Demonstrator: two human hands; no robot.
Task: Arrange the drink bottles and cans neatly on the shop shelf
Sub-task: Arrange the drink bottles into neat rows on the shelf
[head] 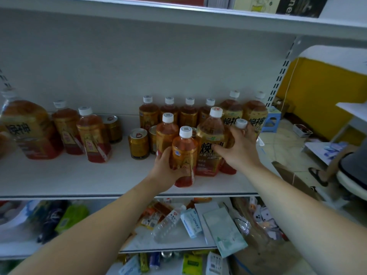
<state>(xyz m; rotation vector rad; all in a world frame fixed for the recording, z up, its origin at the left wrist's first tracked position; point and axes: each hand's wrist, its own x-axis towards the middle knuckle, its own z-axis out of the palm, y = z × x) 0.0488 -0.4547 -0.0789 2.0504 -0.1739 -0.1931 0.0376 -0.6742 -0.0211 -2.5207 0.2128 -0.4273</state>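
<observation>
On the white shelf (79,175) stand several amber drink bottles with white caps and a few gold cans. My left hand (168,167) grips a small orange bottle (184,153) at the shelf's front. My right hand (238,149) wraps around another small bottle (240,124) and rests against a large yellow-labelled bottle (211,143). Behind stands a row of small bottles (178,114) and two large bottles (255,114) against the back wall. A gold can (138,143) stands left of my left hand. A large bottle (25,128), two small bottles (91,135) and a can (113,128) stand at the left.
The shelf's front middle and left (59,181) is bare. A lower shelf (178,235) holds packets, a clear water bottle and boxes. An upper shelf (178,18) hangs overhead. To the right lie a tiled floor, a blue stool (271,120) and a person's sandalled foot (317,175).
</observation>
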